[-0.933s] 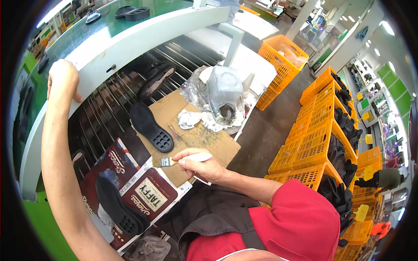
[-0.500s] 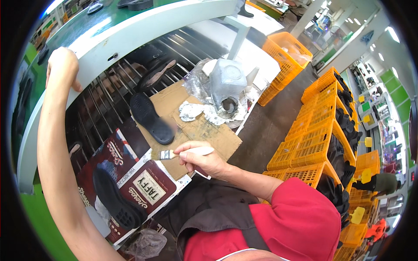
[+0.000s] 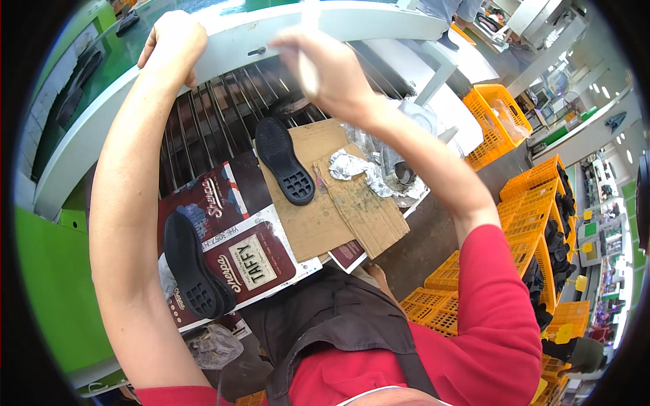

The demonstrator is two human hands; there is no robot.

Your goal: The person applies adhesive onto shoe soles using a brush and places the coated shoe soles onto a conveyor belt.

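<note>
My left hand (image 3: 177,46) lies over the pale metal rail (image 3: 227,42) at the far left, fingers curled round its top and the thumb on the near side. Raised in front of the same rail, my right hand (image 3: 332,74) is smeared by motion. It holds a brush (image 3: 309,73) with a white handle; its bristles cannot be made out. Below my hands, a black shoe sole (image 3: 284,162) rests on a stained cardboard sheet (image 3: 298,223). Another black shoe sole (image 3: 193,267) lies nearer me on a printed maroon carton (image 3: 247,260).
Metal rollers (image 3: 213,125) run beneath the rail, with a green belt beyond it. A cloudy plastic container (image 3: 416,118) and crumpled white tissue (image 3: 355,166) sit right of the soles. Orange crates (image 3: 497,128) stand to the right, several holding black pieces.
My right hand has risen with the brush from beside the cardboard to the rail. My left hand still rests on the rail. The whole view has shifted, with the table lying farther right.
</note>
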